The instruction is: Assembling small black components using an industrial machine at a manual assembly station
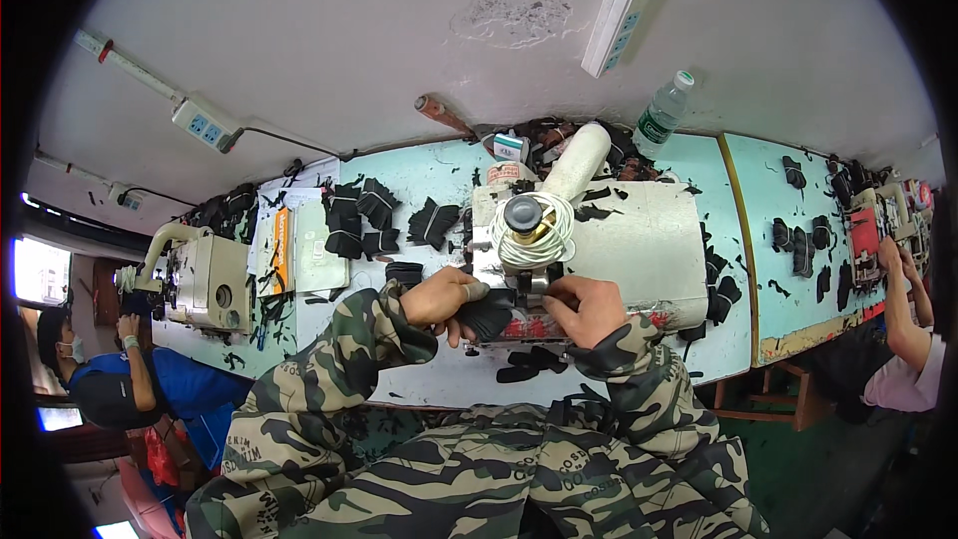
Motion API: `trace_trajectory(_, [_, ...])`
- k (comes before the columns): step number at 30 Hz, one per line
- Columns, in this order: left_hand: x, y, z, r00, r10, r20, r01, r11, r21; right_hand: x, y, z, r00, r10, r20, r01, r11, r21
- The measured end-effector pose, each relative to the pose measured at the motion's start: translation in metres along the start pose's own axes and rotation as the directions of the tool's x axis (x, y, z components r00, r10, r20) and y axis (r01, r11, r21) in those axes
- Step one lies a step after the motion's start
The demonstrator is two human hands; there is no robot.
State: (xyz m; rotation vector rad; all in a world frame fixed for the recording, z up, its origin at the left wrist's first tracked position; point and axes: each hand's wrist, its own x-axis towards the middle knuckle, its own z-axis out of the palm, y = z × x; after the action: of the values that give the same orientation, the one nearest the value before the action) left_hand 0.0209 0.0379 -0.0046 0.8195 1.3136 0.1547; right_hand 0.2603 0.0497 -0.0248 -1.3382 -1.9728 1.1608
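My left hand (437, 301) is closed around a small stack of black knitted pieces (489, 317), with a wrap on one finger. The stack's far end lies against the front of a pale metal sewing-type machine (639, 250). On the other side of the same spot, my right hand (589, 309) has its thumb and fingers drawn together by the machine's small metal part; whatever they pinch is hidden. A coil of white cord (534, 248) rests on the machine top around a dark round knob (524, 214). Loose black pieces (529, 364) lie just below my hands.
Bundles of black pieces (376, 203) lie left of the machine, near a white tray (324, 230). A plastic bottle (664, 115) and a hammer-like tool (444, 115) are at the wall. A second machine (207, 279) and a co-worker in blue (185, 379) are left; another person's arm (906, 314) works right.
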Motion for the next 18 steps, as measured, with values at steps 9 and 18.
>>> trace_trajectory(9, [0.022,0.013,0.017,0.968,0.034,0.248,-0.047,0.998,0.047,0.005,0.030,-0.029,0.986,-0.121,-0.114,0.116,0.992,-0.053])
trace_trajectory(18, [0.013,-0.007,0.051,0.942,0.154,0.300,-0.160,0.987,-0.004,-0.044,0.032,-0.012,0.985,0.052,0.162,-0.091,0.965,0.246])
